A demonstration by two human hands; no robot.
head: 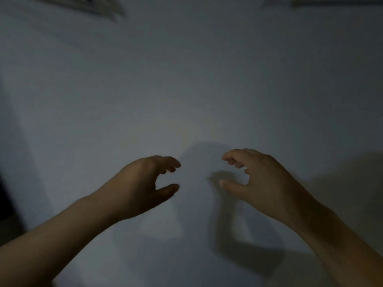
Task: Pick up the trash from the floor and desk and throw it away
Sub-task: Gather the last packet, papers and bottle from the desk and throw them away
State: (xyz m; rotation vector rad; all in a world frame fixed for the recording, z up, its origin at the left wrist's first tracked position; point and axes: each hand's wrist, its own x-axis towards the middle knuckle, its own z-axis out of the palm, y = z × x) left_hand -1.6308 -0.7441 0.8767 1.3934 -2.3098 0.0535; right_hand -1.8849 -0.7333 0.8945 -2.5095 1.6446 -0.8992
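Note:
Both of my bare hands are held out in front of a plain pale grey surface (186, 79) in dim light. My left hand (145, 181) is at the lower centre-left, fingers curled and apart from the thumb, holding nothing. My right hand (255, 179) faces it from the right in the same curved, open shape, also with nothing in it. A gap of bare surface separates the two hands. No trash and no bin are visible in this view.
Shadows of my arms fall on the surface below and to the right of the hands. A blurred dark shape (97, 7) sits at the top left and another (331, 2) at the top right. A dark edge (6, 199) shows at the far left.

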